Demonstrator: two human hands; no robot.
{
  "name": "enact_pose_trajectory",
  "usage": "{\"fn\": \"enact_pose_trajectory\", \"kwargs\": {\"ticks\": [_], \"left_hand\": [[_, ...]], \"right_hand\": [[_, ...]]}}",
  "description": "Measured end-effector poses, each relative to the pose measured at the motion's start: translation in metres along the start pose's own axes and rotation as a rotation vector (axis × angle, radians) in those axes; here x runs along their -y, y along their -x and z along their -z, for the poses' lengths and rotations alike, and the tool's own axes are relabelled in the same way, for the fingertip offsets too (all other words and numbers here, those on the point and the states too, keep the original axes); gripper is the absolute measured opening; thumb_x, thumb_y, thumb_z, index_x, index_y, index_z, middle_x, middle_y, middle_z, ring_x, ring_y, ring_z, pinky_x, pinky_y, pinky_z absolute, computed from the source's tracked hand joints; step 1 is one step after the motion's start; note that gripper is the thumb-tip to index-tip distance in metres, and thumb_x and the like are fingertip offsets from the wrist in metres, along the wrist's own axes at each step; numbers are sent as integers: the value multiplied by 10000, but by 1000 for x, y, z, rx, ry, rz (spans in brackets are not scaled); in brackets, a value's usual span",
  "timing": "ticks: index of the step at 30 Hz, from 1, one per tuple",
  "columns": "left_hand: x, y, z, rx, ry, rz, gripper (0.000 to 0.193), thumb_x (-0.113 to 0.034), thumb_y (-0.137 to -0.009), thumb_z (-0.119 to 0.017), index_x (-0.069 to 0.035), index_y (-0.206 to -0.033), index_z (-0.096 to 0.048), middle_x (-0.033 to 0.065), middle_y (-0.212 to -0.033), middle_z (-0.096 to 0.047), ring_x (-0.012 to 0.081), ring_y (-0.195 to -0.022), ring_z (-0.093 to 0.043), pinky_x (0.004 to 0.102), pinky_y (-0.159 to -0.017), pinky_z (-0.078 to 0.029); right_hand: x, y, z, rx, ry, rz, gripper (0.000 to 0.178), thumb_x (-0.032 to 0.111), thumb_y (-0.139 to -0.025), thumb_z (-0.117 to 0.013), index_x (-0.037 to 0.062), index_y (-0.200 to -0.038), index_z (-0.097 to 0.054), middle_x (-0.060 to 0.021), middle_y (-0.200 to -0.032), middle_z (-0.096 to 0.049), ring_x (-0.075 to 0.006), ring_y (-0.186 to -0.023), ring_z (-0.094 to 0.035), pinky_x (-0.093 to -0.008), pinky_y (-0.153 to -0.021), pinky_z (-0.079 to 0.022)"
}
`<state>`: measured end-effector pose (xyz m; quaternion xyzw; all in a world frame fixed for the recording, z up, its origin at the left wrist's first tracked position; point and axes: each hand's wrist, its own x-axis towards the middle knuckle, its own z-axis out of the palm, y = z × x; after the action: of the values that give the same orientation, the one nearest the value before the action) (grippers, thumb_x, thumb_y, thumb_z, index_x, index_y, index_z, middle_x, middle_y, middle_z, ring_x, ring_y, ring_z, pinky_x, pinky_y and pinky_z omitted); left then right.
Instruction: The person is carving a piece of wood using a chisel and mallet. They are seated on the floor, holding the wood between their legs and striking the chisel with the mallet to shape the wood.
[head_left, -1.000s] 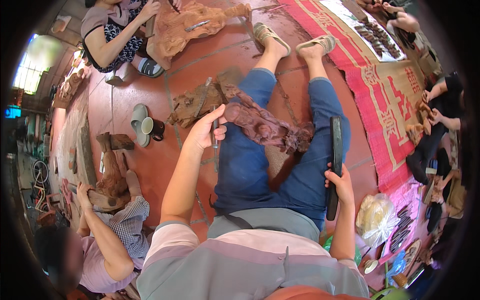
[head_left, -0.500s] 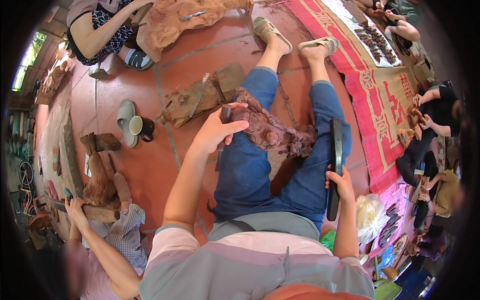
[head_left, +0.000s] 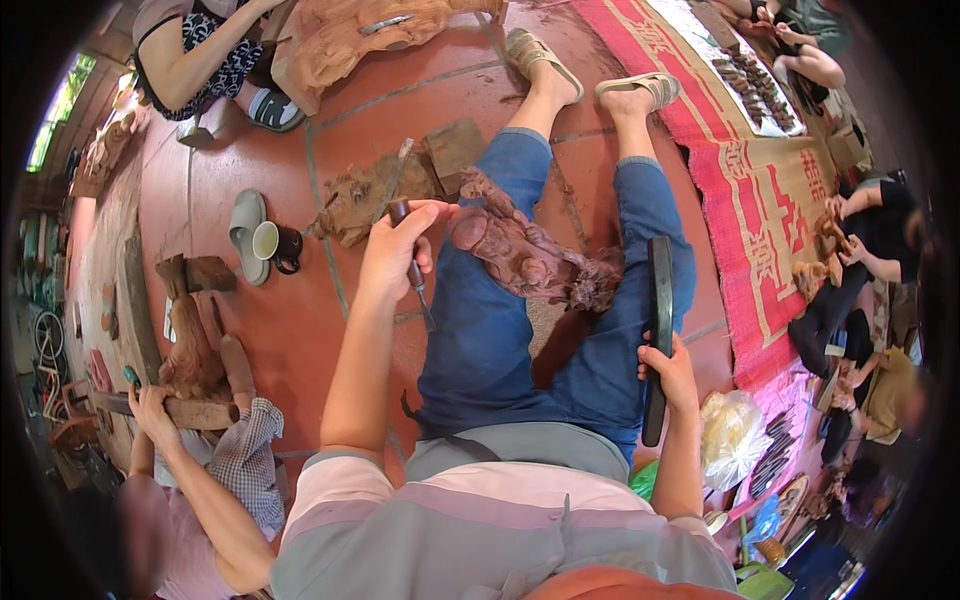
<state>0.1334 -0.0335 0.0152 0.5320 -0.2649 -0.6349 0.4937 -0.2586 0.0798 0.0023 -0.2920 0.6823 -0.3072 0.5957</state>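
Observation:
A wood-carving chisel [head_left: 408, 243] with a dark wooden handle is held in my left hand [head_left: 391, 257], its metal blade angled down past my thigh. Across my knees lies a dark reddish-brown carved wooden figure [head_left: 530, 250], its bearded head end toward my right leg. My left fingertips are close to the figure's left end; whether they touch it I cannot tell. Over my right thigh, my right hand [head_left: 668, 368] is wrapped round a long dark wooden mallet [head_left: 656, 325], which points forward. Nothing else lies between my hands and the figure.
Ahead on the red tiles lies a rough wood block [head_left: 370, 195] with a tool on it. A grey slipper [head_left: 248, 225] and a mug [head_left: 277, 245] stand to the left. A red patterned mat [head_left: 745, 225] spreads rightward. People work on both sides; a plastic bag [head_left: 733, 440] sits near my right arm.
My left hand has drawn back leftward from the figure, turning the chisel so its blade now shows. The mallet has shifted slightly left. The view has moved a little.

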Motion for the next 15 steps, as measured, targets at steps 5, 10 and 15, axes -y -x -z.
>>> {"fn": "enact_pose_trajectory", "kwargs": {"ticks": [5, 10, 15], "left_hand": [[-6, 18, -2, 187, -104, 46, 560, -264, -874, -697, -51, -1353, -501, 85, -987, -687, 38, -442, -427, 196, -427, -382], [-4, 21, -20, 132, -318, 48, 584, -253, -813, -765, -98, -1330, -543, -23, -767, -583, 36, -446, -433, 199, -420, -374], [-8, 19, -22, 96, -381, -24, 529, -235, -835, -746, -48, -1293, -559, 34, -915, -639, 40, -447, -441, 196, -415, -373]], "right_hand": [[-7, 2, 10, 26, -159, -19, 301, 91, -835, -628, 8, -1109, -535, -53, -747, -589, -133, -605, -591, -274, -588, -533], [4, 9, 14, 125, -174, -67, 335, 99, -844, -622, 23, -1152, -515, -47, -716, -570, -129, -611, -582, -278, -559, -521], [-10, 8, 11, 133, -57, 55, 393, 90, -852, -655, 42, -1210, -500, -16, -700, -520, -96, -569, -529, -262, -517, -482]]}}
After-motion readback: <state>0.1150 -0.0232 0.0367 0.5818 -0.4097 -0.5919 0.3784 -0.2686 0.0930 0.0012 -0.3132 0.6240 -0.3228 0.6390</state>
